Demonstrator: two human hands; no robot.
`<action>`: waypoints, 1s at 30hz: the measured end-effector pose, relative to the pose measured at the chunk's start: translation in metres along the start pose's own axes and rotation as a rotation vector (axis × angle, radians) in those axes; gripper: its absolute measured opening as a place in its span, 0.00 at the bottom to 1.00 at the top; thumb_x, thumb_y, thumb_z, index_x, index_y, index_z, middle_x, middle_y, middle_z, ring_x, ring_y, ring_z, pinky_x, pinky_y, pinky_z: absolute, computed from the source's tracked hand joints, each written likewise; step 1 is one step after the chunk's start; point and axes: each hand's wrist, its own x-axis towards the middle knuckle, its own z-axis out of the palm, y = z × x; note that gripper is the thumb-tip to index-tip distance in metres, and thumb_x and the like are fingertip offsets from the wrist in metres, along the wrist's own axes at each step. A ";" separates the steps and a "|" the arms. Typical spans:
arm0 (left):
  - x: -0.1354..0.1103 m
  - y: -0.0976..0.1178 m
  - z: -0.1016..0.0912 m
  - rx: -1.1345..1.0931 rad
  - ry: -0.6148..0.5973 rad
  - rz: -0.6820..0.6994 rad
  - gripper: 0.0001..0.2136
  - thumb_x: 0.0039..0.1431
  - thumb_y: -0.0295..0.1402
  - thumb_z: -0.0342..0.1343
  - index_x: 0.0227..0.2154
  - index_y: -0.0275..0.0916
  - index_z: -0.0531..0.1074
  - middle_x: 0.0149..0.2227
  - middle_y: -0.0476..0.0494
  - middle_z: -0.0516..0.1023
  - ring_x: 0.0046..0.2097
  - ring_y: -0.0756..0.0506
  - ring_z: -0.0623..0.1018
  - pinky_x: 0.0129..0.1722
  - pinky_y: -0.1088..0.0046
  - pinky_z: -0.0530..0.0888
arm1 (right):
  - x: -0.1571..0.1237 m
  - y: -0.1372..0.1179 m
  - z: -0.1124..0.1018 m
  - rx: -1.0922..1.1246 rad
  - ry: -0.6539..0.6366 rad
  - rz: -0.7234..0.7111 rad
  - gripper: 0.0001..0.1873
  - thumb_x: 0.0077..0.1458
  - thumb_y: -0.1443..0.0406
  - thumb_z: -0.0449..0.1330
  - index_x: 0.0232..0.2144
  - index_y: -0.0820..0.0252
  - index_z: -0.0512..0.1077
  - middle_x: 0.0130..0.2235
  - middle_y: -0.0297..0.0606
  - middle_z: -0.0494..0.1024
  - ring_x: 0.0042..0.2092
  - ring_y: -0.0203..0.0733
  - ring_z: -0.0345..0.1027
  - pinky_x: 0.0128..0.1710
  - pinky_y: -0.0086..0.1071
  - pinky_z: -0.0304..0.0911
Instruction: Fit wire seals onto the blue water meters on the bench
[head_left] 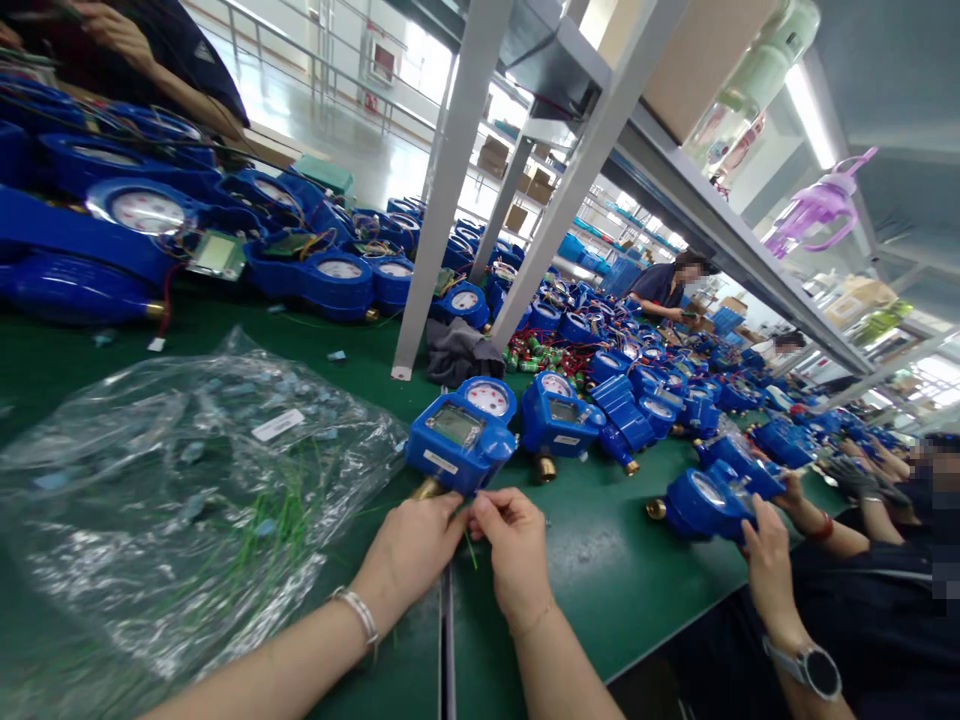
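Observation:
A blue water meter (463, 435) with a small screen, a round dial and a brass fitting lies on the green table (592, 560) right in front of me. My left hand (412, 548) is closed at the meter's near edge beside the brass end. My right hand (514, 545) pinches a thin green wire or tie against that same edge, fingertips touching those of the left. A bracelet sits on my left wrist.
A clear plastic bag (180, 490) with green wires lies at the left. More blue meters (559, 415) fill the table behind and to the right. Grey frame posts (442, 200) stand ahead. A co-worker's hands (765, 545) hold a meter at right.

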 end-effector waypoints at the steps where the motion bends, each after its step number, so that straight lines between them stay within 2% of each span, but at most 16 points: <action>1: 0.000 -0.001 0.000 -0.004 0.000 0.008 0.16 0.62 0.36 0.40 0.31 0.40 0.74 0.33 0.41 0.79 0.34 0.41 0.77 0.34 0.67 0.66 | 0.000 0.001 0.001 0.013 0.005 0.005 0.11 0.49 0.60 0.63 0.28 0.64 0.72 0.24 0.32 0.70 0.25 0.32 0.63 0.27 0.28 0.61; 7: -0.002 0.000 -0.001 -0.027 -0.014 0.020 0.16 0.61 0.37 0.40 0.32 0.43 0.74 0.34 0.45 0.79 0.34 0.44 0.77 0.32 0.71 0.64 | 0.002 0.000 0.002 0.051 0.103 -0.011 0.13 0.48 0.59 0.65 0.28 0.65 0.70 0.24 0.31 0.69 0.26 0.31 0.62 0.26 0.26 0.59; 11: -0.004 0.002 -0.012 -0.025 -0.065 0.039 0.14 0.56 0.33 0.42 0.22 0.40 0.70 0.25 0.46 0.75 0.27 0.47 0.73 0.27 0.73 0.60 | 0.000 -0.011 -0.003 0.159 0.182 -0.049 0.17 0.51 0.56 0.62 0.39 0.60 0.67 0.29 0.31 0.70 0.30 0.32 0.63 0.30 0.26 0.60; 13: -0.009 0.001 -0.021 -0.021 -0.127 0.067 0.11 0.52 0.32 0.44 0.18 0.39 0.66 0.20 0.48 0.70 0.24 0.48 0.69 0.24 0.73 0.57 | -0.003 -0.017 -0.008 0.234 0.218 -0.060 0.16 0.56 0.54 0.56 0.42 0.58 0.65 0.29 0.30 0.68 0.29 0.29 0.60 0.30 0.25 0.59; 15: -0.018 0.001 -0.030 -0.025 -0.210 0.123 0.08 0.46 0.30 0.47 0.15 0.38 0.63 0.17 0.50 0.66 0.21 0.50 0.64 0.23 0.74 0.55 | -0.007 -0.021 -0.015 0.289 0.241 -0.050 0.15 0.58 0.53 0.53 0.41 0.57 0.65 0.28 0.29 0.65 0.28 0.28 0.58 0.29 0.24 0.58; 19: -0.042 0.014 -0.049 0.016 -0.405 0.300 0.07 0.41 0.28 0.47 0.13 0.38 0.59 0.14 0.52 0.58 0.19 0.50 0.56 0.22 0.72 0.53 | -0.013 -0.019 -0.025 0.294 0.245 -0.002 0.15 0.54 0.55 0.59 0.39 0.60 0.67 0.31 0.32 0.66 0.30 0.30 0.59 0.30 0.25 0.58; 21: -0.053 0.025 -0.058 0.050 -0.450 0.387 0.06 0.40 0.27 0.47 0.13 0.38 0.58 0.18 0.50 0.63 0.22 0.49 0.61 0.24 0.72 0.57 | -0.013 -0.016 -0.028 0.230 0.261 0.006 0.19 0.52 0.56 0.61 0.44 0.57 0.67 0.38 0.36 0.67 0.34 0.33 0.61 0.33 0.27 0.61; 24: -0.061 0.039 -0.068 0.007 -0.418 0.454 0.05 0.39 0.23 0.47 0.14 0.37 0.59 0.30 0.49 0.69 0.34 0.47 0.68 0.35 0.71 0.65 | -0.009 -0.018 -0.030 0.028 0.234 0.029 0.22 0.52 0.54 0.60 0.48 0.51 0.65 0.50 0.37 0.63 0.42 0.35 0.61 0.41 0.29 0.62; 26: -0.062 0.042 -0.071 -0.081 -0.397 0.477 0.06 0.40 0.21 0.48 0.14 0.36 0.59 0.39 0.51 0.69 0.43 0.47 0.68 0.43 0.71 0.66 | -0.008 -0.021 -0.029 -0.016 0.126 0.083 0.20 0.54 0.53 0.57 0.48 0.51 0.65 0.51 0.38 0.63 0.45 0.37 0.62 0.42 0.30 0.63; 28: -0.059 0.039 -0.070 -0.194 -0.380 0.513 0.07 0.41 0.19 0.48 0.15 0.35 0.59 0.45 0.54 0.68 0.49 0.48 0.67 0.50 0.73 0.63 | -0.009 -0.022 -0.026 0.033 0.016 0.109 0.20 0.55 0.52 0.55 0.48 0.53 0.65 0.50 0.40 0.65 0.46 0.41 0.64 0.40 0.33 0.65; 30: -0.055 0.033 -0.065 -0.283 -0.392 0.567 0.08 0.43 0.18 0.48 0.18 0.36 0.58 0.41 0.55 0.71 0.45 0.51 0.69 0.53 0.73 0.60 | -0.011 -0.021 -0.021 0.031 -0.040 0.070 0.21 0.56 0.53 0.55 0.49 0.54 0.62 0.47 0.41 0.67 0.44 0.42 0.66 0.39 0.35 0.66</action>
